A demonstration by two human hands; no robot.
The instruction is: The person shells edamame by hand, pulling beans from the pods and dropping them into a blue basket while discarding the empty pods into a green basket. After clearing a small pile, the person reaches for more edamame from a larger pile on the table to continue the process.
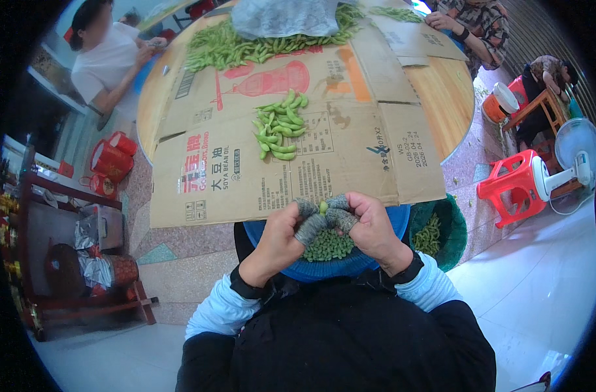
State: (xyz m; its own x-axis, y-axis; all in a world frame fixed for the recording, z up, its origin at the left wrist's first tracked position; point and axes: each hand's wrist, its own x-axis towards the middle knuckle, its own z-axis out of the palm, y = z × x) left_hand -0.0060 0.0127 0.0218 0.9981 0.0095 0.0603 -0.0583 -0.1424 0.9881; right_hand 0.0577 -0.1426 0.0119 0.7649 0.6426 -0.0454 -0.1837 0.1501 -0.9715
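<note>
My left hand point(283, 235) and my right hand point(374, 228) meet above a blue plastic basin point(401, 223), with grey wrappings on several fingertips. Between the fingertips they pinch a green soybean pod point(323, 208), mostly hidden by the fingers. Below it, shelled green beans point(330, 246) lie in the basin. On the flattened cardboard point(239, 196) in front of me is a small pile of green pods point(278, 125). Farther back, a large heap of pods point(214, 46) lies partly under a translucent plastic bag point(283, 19).
A green bin point(455, 245) with pods inside stands right of the basin. The round wooden table point(450, 98) holds the cardboard. People sit at left point(107, 63), upper right point(479, 29) and far right point(548, 83). A red plastic stool point(511, 188) and a white fan point(577, 152) stand at right.
</note>
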